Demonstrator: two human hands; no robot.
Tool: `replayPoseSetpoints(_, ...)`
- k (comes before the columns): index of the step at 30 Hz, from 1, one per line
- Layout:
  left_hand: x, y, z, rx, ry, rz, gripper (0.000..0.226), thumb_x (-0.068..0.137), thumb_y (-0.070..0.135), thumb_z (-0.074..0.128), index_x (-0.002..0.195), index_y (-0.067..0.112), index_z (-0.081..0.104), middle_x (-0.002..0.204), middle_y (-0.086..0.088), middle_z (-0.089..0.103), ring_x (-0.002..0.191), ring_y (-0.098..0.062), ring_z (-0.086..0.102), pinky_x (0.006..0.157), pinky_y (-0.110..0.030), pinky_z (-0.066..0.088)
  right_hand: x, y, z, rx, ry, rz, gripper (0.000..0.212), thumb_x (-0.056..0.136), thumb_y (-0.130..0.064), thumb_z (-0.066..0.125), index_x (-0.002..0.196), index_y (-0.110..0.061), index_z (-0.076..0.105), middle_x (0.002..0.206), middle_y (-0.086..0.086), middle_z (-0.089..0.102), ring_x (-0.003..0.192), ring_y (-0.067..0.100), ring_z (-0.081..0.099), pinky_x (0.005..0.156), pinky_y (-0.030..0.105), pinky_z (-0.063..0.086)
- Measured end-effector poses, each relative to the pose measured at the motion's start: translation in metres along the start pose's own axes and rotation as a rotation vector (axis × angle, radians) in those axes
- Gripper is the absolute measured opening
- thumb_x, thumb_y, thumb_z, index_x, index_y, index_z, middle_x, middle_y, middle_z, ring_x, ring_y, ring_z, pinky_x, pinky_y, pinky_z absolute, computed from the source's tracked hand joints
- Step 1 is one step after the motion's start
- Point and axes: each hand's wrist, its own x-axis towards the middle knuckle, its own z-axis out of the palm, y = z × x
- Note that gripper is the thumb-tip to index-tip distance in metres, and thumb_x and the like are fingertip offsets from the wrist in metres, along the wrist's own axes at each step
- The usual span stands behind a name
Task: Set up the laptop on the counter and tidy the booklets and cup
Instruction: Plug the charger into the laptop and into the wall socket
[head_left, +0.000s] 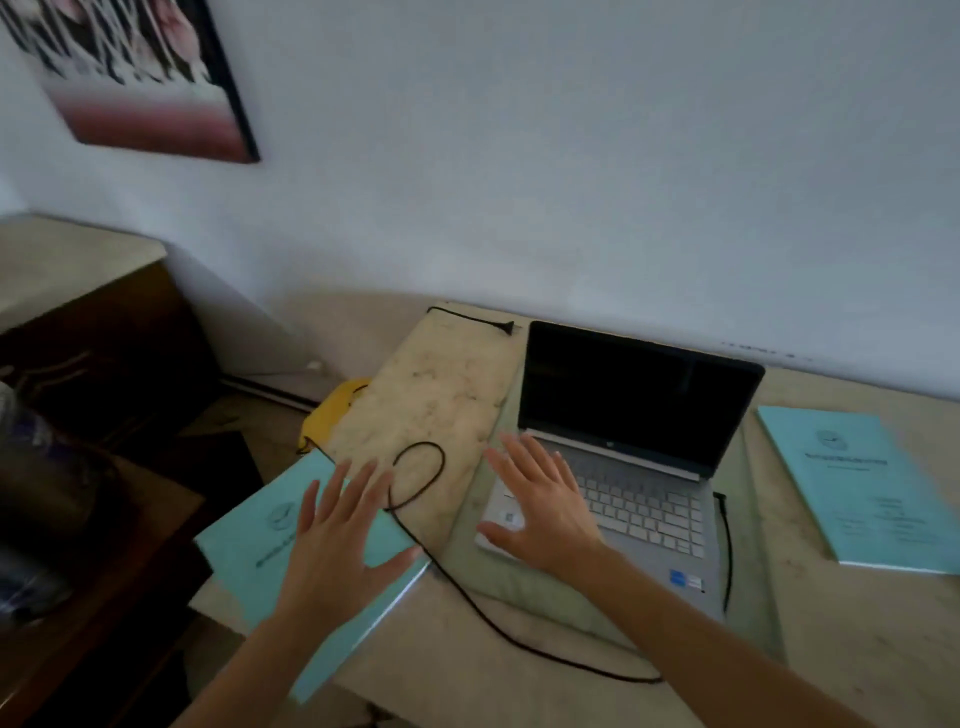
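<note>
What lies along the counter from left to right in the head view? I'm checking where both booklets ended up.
Left booklet under the left hand → looped black cable → right hand on the open laptop → right booklet.

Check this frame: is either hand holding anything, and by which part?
Nothing is held. The left hand is spread open over the left booklet; the right hand is open and flat over the laptop keyboard's left side.
</note>
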Motion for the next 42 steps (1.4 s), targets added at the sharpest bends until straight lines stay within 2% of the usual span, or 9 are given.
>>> replayPoseSetpoints(6,-0.046,-0.113,-0.036,0.036,0.039,-0.11,0.093,0.07,0.083,0.03,0.146,0.029,0.025,0.155,0.006,0.024,0.145,-0.013,0.003,0.118,-0.039,-0.004,0.047,-0.113,0.041,0.051,0.02,-0.069,0.084,0.08,-0.065,0.046,0.148,-0.037,0.008,0.16,-0.01,0.0,0.147,0.016,-0.004,0.119,0.045,0.005)
replayPoseSetpoints(11,-0.084,-0.192,-0.052,0.043,0.066,-0.193,0.09,0.071,0.08,0.031,0.148,0.034,0.014,0.153,0.016,-0.001,0.143,-0.007,-0.013,0.117,-0.034,-0.013,0.079,-0.182,0.083,0.071,0.016,-0.109,0.085,0.081,-0.067,0.044,0.148,-0.036,0.003,0.16,-0.009,0.001,0.147,0.015,-0.006,0.117,0.044,0.004)
replayPoseSetpoints(18,-0.075,-0.277,-0.04,0.003,0.032,-0.263,0.093,0.069,0.082,0.03,0.148,0.035,0.012,0.158,0.012,0.005,0.145,-0.01,-0.009,0.118,-0.038,-0.008,0.135,-0.221,0.129,0.055,-0.068,-0.083,0.085,0.081,-0.068,0.041,0.148,-0.039,-0.003,0.16,-0.01,-0.004,0.146,0.013,-0.01,0.118,0.042,0.003)
replayPoseSetpoints(25,0.003,-0.363,-0.031,-0.023,-0.007,-0.202,0.093,0.07,0.081,0.03,0.148,0.032,0.018,0.158,0.009,0.014,0.145,-0.012,0.0,0.117,-0.039,-0.001,0.224,-0.234,0.162,0.057,-0.086,0.044,0.085,0.081,-0.069,0.043,0.148,-0.041,-0.002,0.159,-0.015,-0.007,0.146,0.012,-0.011,0.12,0.044,0.005)
replayPoseSetpoints(31,0.094,-0.429,-0.034,-0.026,-0.005,-0.129,0.09,0.072,0.081,0.031,0.147,0.032,0.02,0.157,0.01,0.015,0.145,-0.011,0.002,0.117,-0.04,0.002,0.3,-0.25,0.166,0.109,-0.029,0.13,0.085,0.079,-0.069,0.045,0.148,-0.042,0.004,0.156,-0.02,-0.004,0.146,0.01,-0.008,0.119,0.044,0.005)
replayPoseSetpoints(33,0.12,-0.438,-0.025,-0.06,-0.034,-0.076,0.09,0.073,0.083,0.027,0.147,0.033,0.017,0.155,0.014,0.009,0.144,-0.009,-0.001,0.117,-0.04,0.001,0.314,-0.247,0.168,0.129,-0.001,0.181,0.085,0.079,-0.067,0.048,0.148,-0.042,0.005,0.158,-0.018,-0.003,0.146,0.009,-0.008,0.12,0.044,0.006)
replayPoseSetpoints(38,0.205,-0.466,0.012,-0.147,-0.107,0.114,0.086,0.072,0.087,0.023,0.141,0.047,-0.01,0.152,0.025,-0.01,0.14,0.001,-0.021,0.116,-0.03,-0.014,0.344,-0.23,0.174,0.14,-0.008,0.404,0.087,0.079,-0.067,0.05,0.147,-0.045,0.001,0.158,-0.017,-0.005,0.147,0.012,-0.007,0.12,0.043,0.005)
replayPoseSetpoints(40,0.248,-0.479,0.022,-0.193,-0.141,0.171,0.088,0.069,0.089,0.021,0.141,0.047,-0.008,0.152,0.026,-0.01,0.14,0.001,-0.02,0.117,-0.032,-0.009,0.356,-0.223,0.176,0.124,0.0,0.487,0.088,0.076,-0.072,0.045,0.146,-0.047,-0.003,0.158,-0.017,-0.007,0.147,0.013,-0.007,0.12,0.042,0.005)
replayPoseSetpoints(42,0.292,-0.496,0.025,-0.211,-0.132,0.236,0.092,0.067,0.089,0.024,0.145,0.043,0.004,0.152,0.024,-0.003,0.142,-0.002,-0.01,0.116,-0.034,-0.002,0.37,-0.222,0.176,0.115,0.041,0.599,0.089,0.075,-0.073,0.042,0.146,-0.048,-0.004,0.159,-0.016,-0.006,0.147,0.013,-0.007,0.119,0.041,0.005)
